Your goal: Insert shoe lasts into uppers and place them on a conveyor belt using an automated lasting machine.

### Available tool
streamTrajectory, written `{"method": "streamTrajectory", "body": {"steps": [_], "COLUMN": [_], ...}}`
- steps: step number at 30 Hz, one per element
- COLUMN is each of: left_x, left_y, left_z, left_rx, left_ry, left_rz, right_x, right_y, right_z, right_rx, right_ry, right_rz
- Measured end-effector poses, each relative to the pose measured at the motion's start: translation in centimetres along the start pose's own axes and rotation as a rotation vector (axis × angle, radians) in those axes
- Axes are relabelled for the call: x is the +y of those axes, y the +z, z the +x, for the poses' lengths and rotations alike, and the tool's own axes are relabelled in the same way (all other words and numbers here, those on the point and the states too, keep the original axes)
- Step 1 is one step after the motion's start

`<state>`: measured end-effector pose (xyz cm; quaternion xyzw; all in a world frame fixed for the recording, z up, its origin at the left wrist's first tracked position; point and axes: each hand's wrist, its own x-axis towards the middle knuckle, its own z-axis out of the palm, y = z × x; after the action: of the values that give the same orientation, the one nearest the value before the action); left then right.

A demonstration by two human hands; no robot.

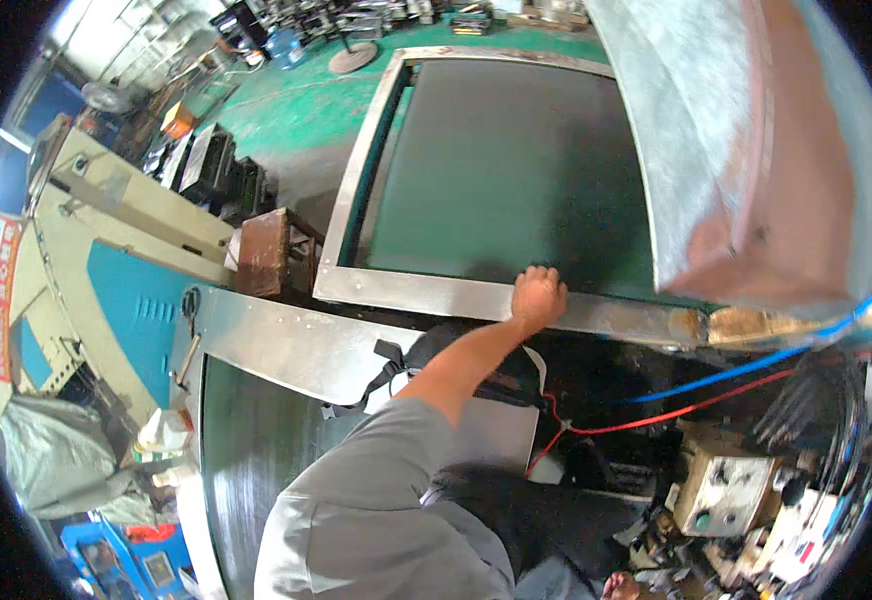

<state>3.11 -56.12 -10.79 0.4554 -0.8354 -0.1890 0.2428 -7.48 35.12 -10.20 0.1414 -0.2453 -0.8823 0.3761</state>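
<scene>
My left arm, in a grey sleeve, reaches forward across the middle. At its end my left hand (pixel 539 297) is closed, with its fingers bent over the near rail of a silver metal frame (pixel 436 290). Inside this frame lies a wide dark green conveyor belt (pixel 516 180). Whether anything small is under the fingers is hidden. At the bottom edge a small part of my right hand (pixel 620 587) shows; its grip cannot be made out. Below my left forearm are a black strap with a buckle (pixel 388 365) and a pale flat panel (pixel 491 435).
A large metal hood (pixel 736 150) hangs over the belt's right side. Blue (pixel 736 378) and red hoses (pixel 656 422) cross at right, above a control box (pixel 726 495). A second framed belt (pixel 266 460) lies at lower left, beside a cream and blue machine (pixel 136 310).
</scene>
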Motion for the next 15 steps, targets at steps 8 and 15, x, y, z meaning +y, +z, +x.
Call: {"method": "streamTrajectory", "body": {"steps": [8,15], "left_x": [1.3,1.5], "left_y": [-1.3,-0.9], "left_z": [0.8,0.9], "left_rx": [-0.007,0.012], "left_ry": [0.019,0.013], "left_rz": [-0.014,-0.055], "right_x": [3.4,3.0], "right_y": [0.4,1.2], "right_z": [10.8,11.6], "right_rx": [-0.71,-0.677], "right_ry": [-1.065,-1.502], "right_rz": [1.904,2.174]}}
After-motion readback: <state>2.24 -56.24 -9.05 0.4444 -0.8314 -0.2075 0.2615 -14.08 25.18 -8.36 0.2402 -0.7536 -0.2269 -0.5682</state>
